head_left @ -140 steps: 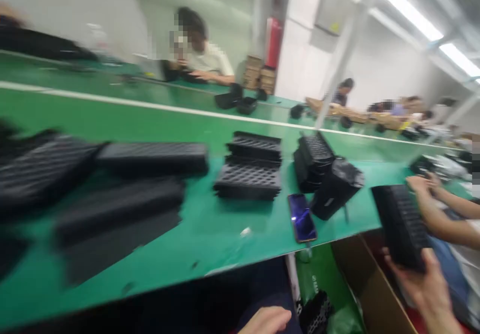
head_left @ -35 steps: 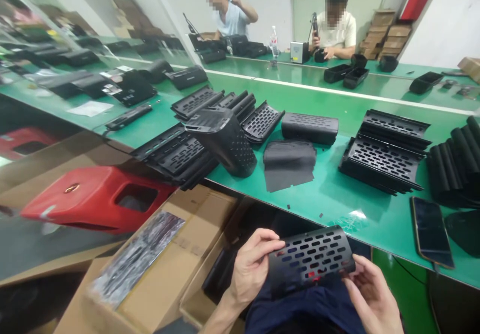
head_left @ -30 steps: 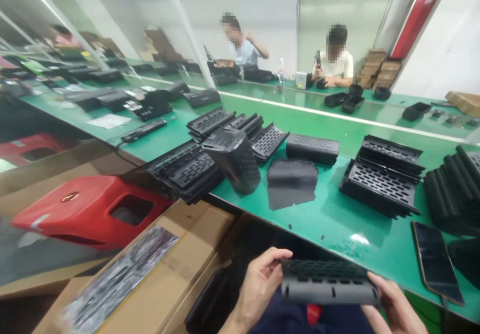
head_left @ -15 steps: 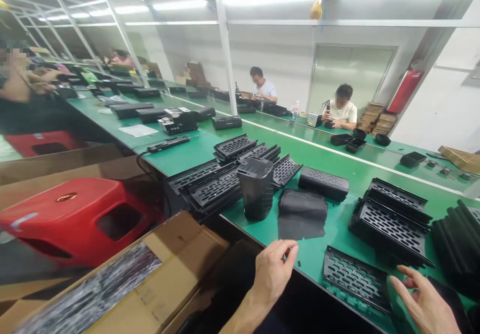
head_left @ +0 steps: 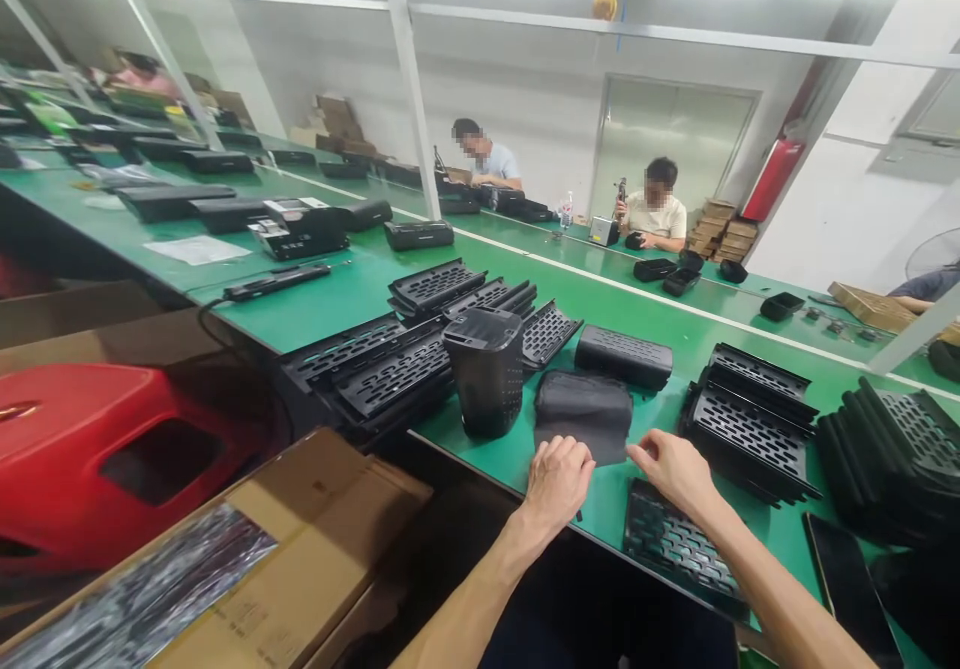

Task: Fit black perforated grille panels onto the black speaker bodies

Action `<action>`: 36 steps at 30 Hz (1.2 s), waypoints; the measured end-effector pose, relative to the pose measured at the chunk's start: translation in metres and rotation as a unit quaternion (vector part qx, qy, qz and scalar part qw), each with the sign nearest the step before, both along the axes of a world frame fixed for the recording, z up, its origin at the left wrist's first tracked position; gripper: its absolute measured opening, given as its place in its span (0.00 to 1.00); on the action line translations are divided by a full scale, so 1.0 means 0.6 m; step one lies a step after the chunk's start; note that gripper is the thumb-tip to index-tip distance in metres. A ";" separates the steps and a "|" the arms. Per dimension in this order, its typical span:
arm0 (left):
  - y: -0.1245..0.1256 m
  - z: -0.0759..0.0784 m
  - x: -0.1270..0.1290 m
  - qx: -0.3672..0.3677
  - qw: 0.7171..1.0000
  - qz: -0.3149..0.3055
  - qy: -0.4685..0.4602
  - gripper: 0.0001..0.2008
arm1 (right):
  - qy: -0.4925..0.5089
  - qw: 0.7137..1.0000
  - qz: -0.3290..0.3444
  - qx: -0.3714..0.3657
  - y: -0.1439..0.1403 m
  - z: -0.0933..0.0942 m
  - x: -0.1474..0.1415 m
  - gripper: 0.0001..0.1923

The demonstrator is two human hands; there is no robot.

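Note:
A stack of thin black sheets (head_left: 583, 404), soft-looking like cloth or mesh, lies on the green bench in front of me. My left hand (head_left: 559, 479) is closed with curled fingers over the near left edge of the top sheet. At the sheet's near right corner, the thumb and forefinger of my right hand (head_left: 673, 464) come together; the exact grip is partly hidden. Below my right forearm lies a slotted black curved panel (head_left: 679, 539), partly covered by it. To the left of the sheets stands a tapered black plastic housing (head_left: 486, 369), upright.
Slotted panels lie in a pile (head_left: 405, 359) at left and in a stack (head_left: 757, 424) at right. Behind the sheets is a perforated black cover (head_left: 624, 354). A cardboard box (head_left: 315, 529) and a red stool (head_left: 112, 459) stand at left. Co-workers sit across the bench.
My right hand has moved left and forward from the slotted panel to the sheet's corner. My left hand has moved forward onto the sheet's edge. The view has turned right.

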State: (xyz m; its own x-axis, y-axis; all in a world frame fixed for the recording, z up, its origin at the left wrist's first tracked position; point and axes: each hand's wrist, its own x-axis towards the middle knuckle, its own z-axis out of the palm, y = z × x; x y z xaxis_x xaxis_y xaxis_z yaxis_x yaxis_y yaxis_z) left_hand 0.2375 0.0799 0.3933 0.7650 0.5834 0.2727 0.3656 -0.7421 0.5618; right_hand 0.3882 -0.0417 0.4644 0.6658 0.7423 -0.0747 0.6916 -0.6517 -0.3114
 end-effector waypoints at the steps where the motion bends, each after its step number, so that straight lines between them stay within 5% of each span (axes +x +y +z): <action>1: -0.002 0.000 -0.003 -0.001 1.000 -0.009 0.001 0.08 | -0.004 1.000 -0.005 -0.019 0.020 -0.007 0.006 0.14; 6: -0.002 0.004 -0.025 -0.011 0.999 -0.025 -0.028 0.08 | -0.007 0.998 0.012 -0.064 0.070 -0.031 0.015 0.12; 12: 0.024 -0.002 -0.030 -0.003 0.995 0.067 -0.074 0.14 | -0.008 0.999 0.048 0.009 0.048 -0.010 0.000 0.03; 17: 0.032 -0.008 -0.006 0.005 0.997 0.058 -0.049 0.17 | 0.016 0.999 0.018 0.037 0.024 0.007 0.007 0.04; 29: -0.049 0.012 0.030 -0.007 0.998 -0.066 -0.011 0.14 | 0.104 0.993 -0.056 0.000 -0.168 0.001 0.019 0.13; 36: -0.078 0.015 0.046 -0.038 0.997 -0.071 0.006 0.27 | 0.078 0.991 -0.104 -0.026 -0.251 -0.036 0.032 0.11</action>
